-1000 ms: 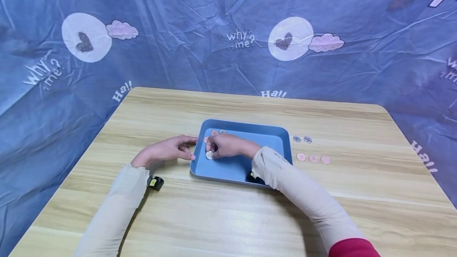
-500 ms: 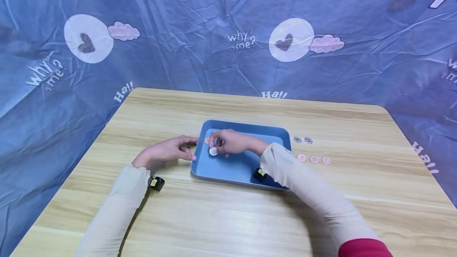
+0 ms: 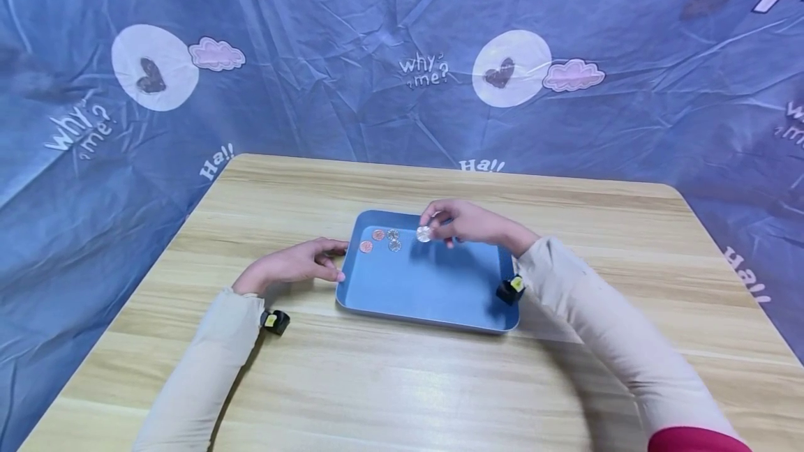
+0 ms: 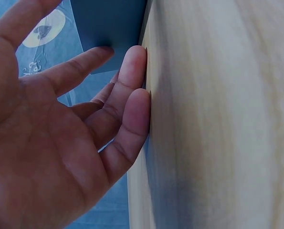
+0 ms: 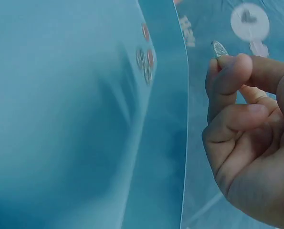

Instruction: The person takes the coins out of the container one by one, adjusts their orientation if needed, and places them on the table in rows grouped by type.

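- The tray (image 3: 408,291) has two reddish coins (image 3: 366,247) and two silver coins (image 3: 394,245) in its far left corner.
- Above the tray's far half, my right hand (image 3: 467,222) pinches a shiny coin (image 3: 423,234) at its fingertips.
- That round piece turns its face towards me, tilted above the tray floor.
- My left hand (image 3: 295,261), fingers loosely spread, touches the tray's left wall.

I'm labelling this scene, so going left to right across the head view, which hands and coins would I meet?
Left hand → nearer pink coin → farther pink coin → two silver coins → held coin → right hand.
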A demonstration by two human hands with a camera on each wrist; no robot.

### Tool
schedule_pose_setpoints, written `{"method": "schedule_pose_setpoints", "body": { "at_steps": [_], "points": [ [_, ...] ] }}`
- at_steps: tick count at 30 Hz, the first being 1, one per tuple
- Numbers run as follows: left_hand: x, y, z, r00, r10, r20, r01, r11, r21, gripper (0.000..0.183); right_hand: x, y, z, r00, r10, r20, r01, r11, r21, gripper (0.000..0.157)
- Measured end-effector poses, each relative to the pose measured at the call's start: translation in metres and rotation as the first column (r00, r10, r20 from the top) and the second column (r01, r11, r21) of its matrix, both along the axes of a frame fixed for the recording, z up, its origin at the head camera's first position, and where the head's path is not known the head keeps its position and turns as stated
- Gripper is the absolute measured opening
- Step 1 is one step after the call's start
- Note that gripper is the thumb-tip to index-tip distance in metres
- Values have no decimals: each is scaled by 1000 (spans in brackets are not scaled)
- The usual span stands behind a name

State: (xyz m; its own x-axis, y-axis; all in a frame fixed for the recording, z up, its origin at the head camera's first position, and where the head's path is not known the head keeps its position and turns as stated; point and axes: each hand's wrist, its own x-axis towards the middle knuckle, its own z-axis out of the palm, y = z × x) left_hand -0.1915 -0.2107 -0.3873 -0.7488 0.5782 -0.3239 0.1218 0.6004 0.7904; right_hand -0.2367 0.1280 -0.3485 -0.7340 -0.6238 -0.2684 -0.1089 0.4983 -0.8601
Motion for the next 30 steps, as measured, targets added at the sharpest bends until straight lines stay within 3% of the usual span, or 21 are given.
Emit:
{"method": "schedule_pose_setpoints", "body": {
  "at_steps": [7,11,14,20,30],
  "points": [
    [1,-1,-2,1000,4,2,-4,1000,-4,76,-3,53,8,993,-100,54,101,995,-6,24],
    [1,-2,-2,1000,10,5,-10,1000,-6,75,-3,84,8,990,-141,24,141,990,-4,24],
    [0,0,-2,1000,11,5,-11,1000,-10,75,2,105,4,987,-157,-16,157,987,28,25],
    [0,1,-2,1000,6,10,-6,1000,-12,75,12,142,-6,977,-215,-11,215,975,54,28],
    [0,0,-1,1000,11,12,-11,1000,-8,75,22,185,-18,958,-286,-30,287,953,92,29]
  ]
}}
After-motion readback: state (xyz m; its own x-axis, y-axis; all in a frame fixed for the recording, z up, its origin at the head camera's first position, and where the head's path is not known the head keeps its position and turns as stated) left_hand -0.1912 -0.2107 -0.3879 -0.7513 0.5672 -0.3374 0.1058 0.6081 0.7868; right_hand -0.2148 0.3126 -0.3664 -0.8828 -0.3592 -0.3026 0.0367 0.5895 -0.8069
